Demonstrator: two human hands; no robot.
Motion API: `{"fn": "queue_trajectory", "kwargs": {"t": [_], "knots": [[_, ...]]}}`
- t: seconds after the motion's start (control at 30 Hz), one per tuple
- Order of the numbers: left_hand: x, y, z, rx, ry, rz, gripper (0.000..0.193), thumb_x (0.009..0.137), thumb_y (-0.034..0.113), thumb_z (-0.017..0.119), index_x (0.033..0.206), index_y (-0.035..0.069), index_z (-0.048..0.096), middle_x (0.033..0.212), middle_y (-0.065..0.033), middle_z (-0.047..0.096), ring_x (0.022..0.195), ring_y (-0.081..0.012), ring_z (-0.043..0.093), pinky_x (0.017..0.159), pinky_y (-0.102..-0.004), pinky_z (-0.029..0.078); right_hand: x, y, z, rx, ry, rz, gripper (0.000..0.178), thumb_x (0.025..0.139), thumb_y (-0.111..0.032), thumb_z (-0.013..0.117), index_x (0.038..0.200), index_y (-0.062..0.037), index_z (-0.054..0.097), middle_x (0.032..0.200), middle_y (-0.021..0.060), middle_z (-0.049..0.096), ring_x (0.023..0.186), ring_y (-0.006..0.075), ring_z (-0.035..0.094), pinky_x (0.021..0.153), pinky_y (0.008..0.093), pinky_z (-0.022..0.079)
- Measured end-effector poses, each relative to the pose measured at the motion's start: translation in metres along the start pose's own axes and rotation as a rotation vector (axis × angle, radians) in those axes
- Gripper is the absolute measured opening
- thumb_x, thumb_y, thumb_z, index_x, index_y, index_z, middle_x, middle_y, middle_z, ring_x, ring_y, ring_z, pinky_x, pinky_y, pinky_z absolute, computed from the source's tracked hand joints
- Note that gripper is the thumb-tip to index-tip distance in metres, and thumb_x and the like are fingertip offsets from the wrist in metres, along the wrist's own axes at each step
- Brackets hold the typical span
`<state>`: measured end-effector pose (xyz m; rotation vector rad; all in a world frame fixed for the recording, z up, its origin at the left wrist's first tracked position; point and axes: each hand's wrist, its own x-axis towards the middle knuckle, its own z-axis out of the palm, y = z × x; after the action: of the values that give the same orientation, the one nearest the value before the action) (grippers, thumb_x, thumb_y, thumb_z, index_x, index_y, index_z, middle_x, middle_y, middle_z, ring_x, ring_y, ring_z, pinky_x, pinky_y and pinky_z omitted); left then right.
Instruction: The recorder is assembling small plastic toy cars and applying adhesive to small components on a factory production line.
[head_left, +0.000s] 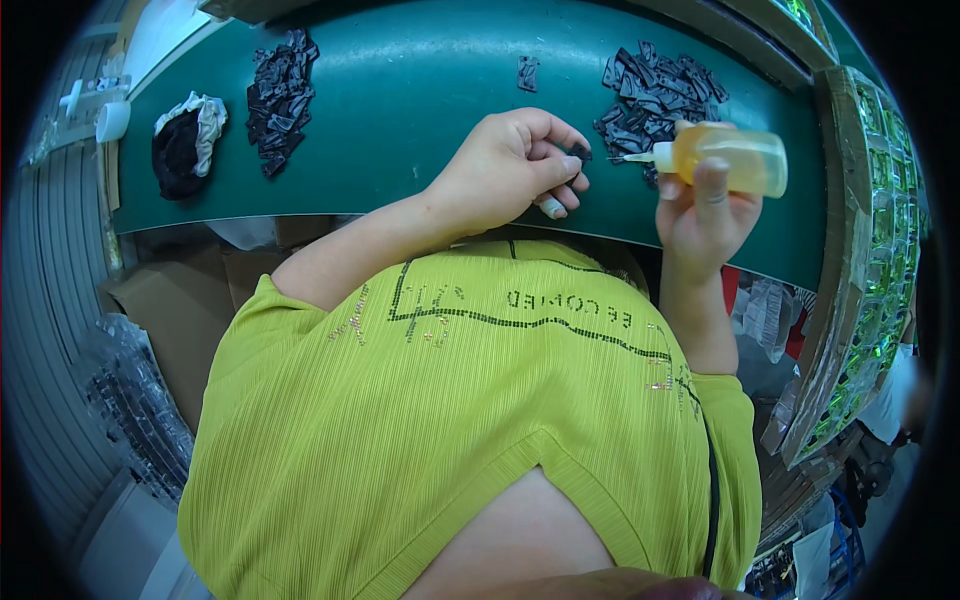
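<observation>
Between the thumb and fingers of my left hand (515, 165) is a small black plastic part (579, 153). My right hand (708, 215) grips a clear squeeze bottle (735, 160) of yellowish liquid, tipped on its side. Its thin needle nozzle (632, 158) points left toward the black part, with a small gap between them. Just beyond the bottle lies a heap of similar black parts (660, 90). One single black part (527, 73) lies apart on the green tabletop (420, 80), beyond my left hand.
A second pile of black parts (281, 100) lies at the left, beside a black and white cloth bundle (187, 145). A white round cup-like piece (113, 121) is at the table's left edge. Trays of shiny green pieces (880, 230) stand along the right edge.
</observation>
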<state>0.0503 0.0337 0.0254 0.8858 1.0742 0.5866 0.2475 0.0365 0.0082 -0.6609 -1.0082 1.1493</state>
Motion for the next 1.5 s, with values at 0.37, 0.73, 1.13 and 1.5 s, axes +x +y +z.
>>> {"fn": "queue_trajectory", "kwargs": {"t": [0.37,0.73,1.13,1.5], "knots": [[0.001,0.000,0.001,0.074,-0.016,0.028,0.028,0.085,0.001,0.058,0.111,-0.009,0.053,0.083,-0.0110,0.063,0.072,-0.0177,0.067,0.063,-0.0240,0.056,-0.021,0.017,0.005,-0.182,-0.019,-0.146,0.026,0.081,-0.002,0.070,0.102,0.0037,0.057,0.092,0.0119,0.062,0.064,0.0118,0.058,0.054,0.0210,0.048],[0.001,0.002,0.002,0.074,-0.013,0.013,0.027,0.085,0.002,0.058,0.109,-0.008,0.054,0.081,-0.0104,0.063,0.071,-0.0175,0.067,0.063,-0.0238,0.055,-0.022,0.017,0.008,-0.159,0.014,-0.128,0.023,0.081,-0.001,0.070,0.100,0.0029,0.058,0.091,0.0112,0.064,0.065,0.0117,0.059,0.053,0.0211,0.049],[0.001,-0.001,-0.001,0.048,-0.021,0.030,0.027,0.085,0.002,0.059,0.109,-0.008,0.055,0.081,-0.0111,0.064,0.070,-0.0174,0.067,0.062,-0.0231,0.055,-0.020,0.018,0.004,-0.075,0.068,-0.135,0.018,0.083,-0.002,0.067,0.098,0.0036,0.059,0.091,0.0135,0.064,0.063,0.0137,0.058,0.052,0.0217,0.047],[0.001,0.000,0.002,0.039,0.033,0.029,0.027,0.086,0.004,0.059,0.110,-0.008,0.056,0.086,-0.0123,0.065,0.071,-0.0176,0.067,0.063,-0.0233,0.055,-0.027,0.014,0.003,-0.029,-0.038,-0.014,0.016,0.083,-0.003,0.066,0.096,0.0041,0.059,0.089,0.0139,0.063,0.062,0.0134,0.057,0.051,0.0217,0.046]]}}
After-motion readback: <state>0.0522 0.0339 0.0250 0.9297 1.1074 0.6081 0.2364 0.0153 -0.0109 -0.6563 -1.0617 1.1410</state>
